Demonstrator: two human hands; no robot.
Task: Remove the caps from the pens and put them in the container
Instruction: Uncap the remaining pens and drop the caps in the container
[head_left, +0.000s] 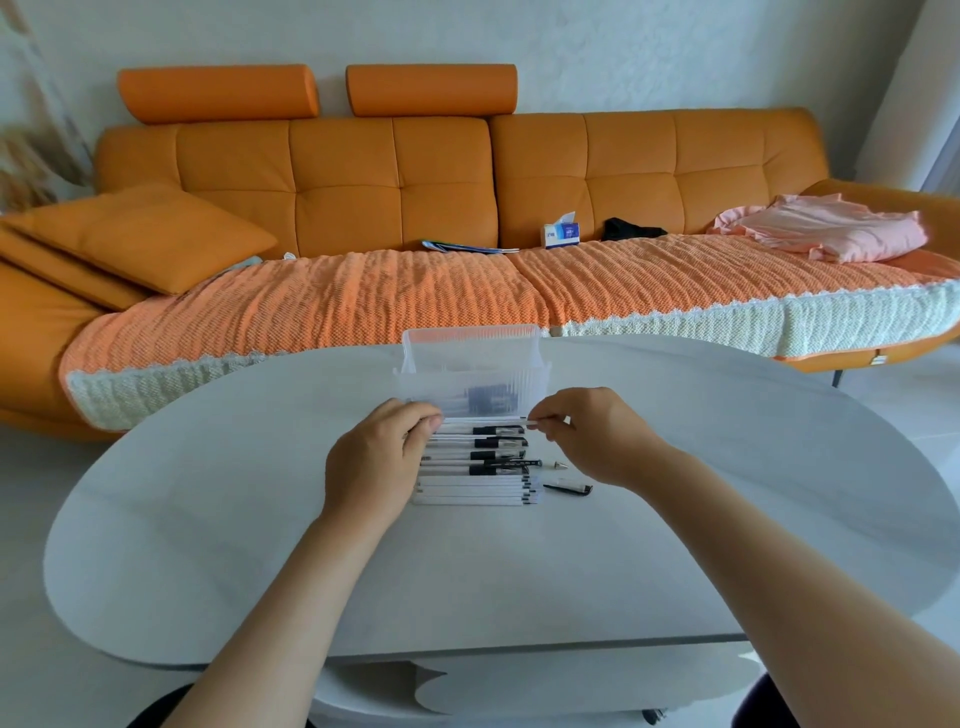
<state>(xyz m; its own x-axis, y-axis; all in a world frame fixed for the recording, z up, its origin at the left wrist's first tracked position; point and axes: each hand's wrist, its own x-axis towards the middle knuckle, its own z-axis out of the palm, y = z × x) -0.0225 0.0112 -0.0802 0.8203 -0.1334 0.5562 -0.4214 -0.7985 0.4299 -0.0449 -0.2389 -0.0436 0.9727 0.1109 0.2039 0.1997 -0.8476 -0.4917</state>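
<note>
A row of white pens (478, 467) with black grips lies side by side on the white oval table (467, 571). Just behind them stands a clear plastic container (472, 371) with dark pieces inside. My left hand (382, 457) grips the left end of the farthest pen of the row. My right hand (582, 431) pinches that pen's right end, close to the container's front wall. A loose black cap (569, 488) and a small metal tip (560, 465) lie on the table right of the row.
An orange sofa (395, 171) with a knitted cover runs behind the table. On it lie a tissue box (561, 234), a dark item (631, 228) and a pink cloth (831, 234). The table's near edge sits close to my body.
</note>
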